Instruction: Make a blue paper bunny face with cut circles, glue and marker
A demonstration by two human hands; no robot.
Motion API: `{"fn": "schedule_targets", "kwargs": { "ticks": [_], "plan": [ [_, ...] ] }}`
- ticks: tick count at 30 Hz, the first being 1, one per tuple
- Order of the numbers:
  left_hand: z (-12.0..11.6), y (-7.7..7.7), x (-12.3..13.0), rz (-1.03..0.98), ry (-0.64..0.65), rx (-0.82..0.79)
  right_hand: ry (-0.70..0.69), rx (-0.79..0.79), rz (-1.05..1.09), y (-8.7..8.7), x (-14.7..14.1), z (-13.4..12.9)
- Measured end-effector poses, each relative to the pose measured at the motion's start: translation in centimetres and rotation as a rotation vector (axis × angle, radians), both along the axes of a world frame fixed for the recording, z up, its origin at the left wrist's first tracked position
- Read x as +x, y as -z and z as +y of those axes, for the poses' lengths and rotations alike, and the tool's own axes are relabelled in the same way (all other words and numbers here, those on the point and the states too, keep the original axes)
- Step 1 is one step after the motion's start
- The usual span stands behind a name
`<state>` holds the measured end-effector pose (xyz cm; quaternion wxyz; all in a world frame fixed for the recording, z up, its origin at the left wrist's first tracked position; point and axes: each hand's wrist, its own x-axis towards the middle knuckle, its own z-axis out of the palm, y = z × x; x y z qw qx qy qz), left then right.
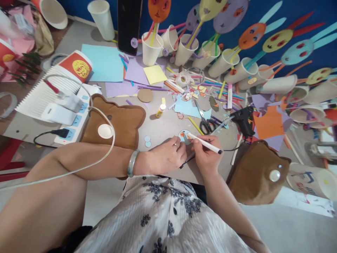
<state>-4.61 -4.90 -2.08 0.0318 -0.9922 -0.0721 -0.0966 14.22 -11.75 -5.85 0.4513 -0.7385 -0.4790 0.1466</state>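
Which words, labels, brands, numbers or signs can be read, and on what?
"Hi": purple disc, before the black panel.
"Hi": second purple disc, beside a white cup.
Too small or blurred to read: yellow emblem on cup stack, pink-capped marker, yellow bottle, printed cup.

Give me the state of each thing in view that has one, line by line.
White marker, held in right hand, tip at blue disc
Yellow bottle, standing, capped
Black plug, plugged in
Glue gun, lying down
Printed cup, lying on its side
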Motion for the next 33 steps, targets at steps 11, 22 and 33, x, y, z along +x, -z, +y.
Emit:
{"fn": "schedule_targets", "kwargs": {
  "ticks": [11,22,33],
  "plan": [
    [0.07,-0.13,-0.04,-0.005,-0.004,0.02,-0.008,-0.019,-0.023,0.16,0.1,-0.02],
    [0.19,-0.42,0.1,0.018,0.01,0.009,0.002,-0.004,-0.008,0.15,0.22,-0.01],
    [0.13,-0.34,0.06,0.018,0.005,0.035,0.008,0.021,0.012,-0.1,0.03,0.11]
  ]
}}
